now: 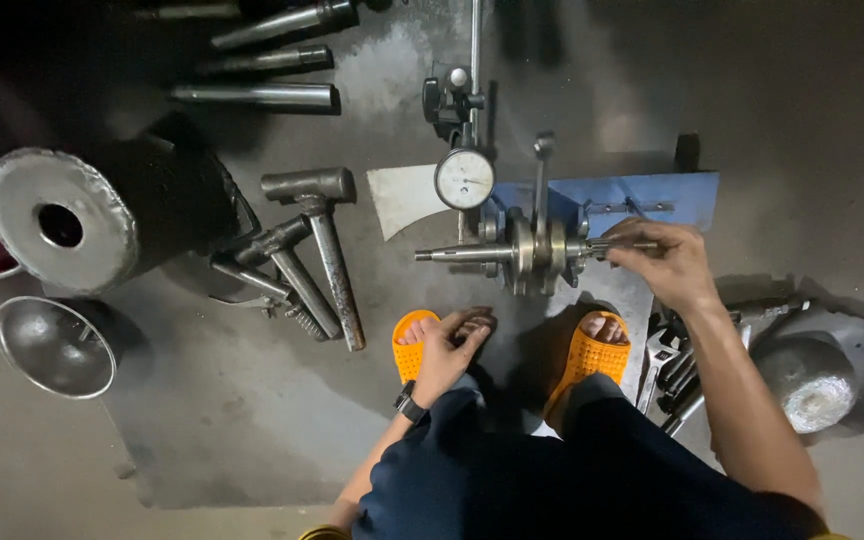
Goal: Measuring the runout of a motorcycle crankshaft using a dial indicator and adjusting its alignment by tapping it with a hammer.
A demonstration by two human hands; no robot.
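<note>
Checking a crankshaft on a stand with a dial gauge

The crankshaft (pixel 527 252) lies horizontal in the blue stand (pixel 652 190) on the concrete floor (pixel 202 420), just ahead of the person's feet in orange sandals (pixel 587 355), and the dial gauge (pixel 465 178) hangs right above its left shaft. The right hand (pixel 664 262) is closed in a pinch on the right shaft end, so I judge the step in hand is turning the shaft slowly while the needle is read; the next move calls for a small, steady rotation without pushing the shaft off its supports. The left hand (pixel 444 350) rests loosely on the left sandal, holding nothing, a little below the crankshaft. Hammers (pixel 324 250) lie to the left, wrenches (pixel 674 375) beside the right foot.
</note>
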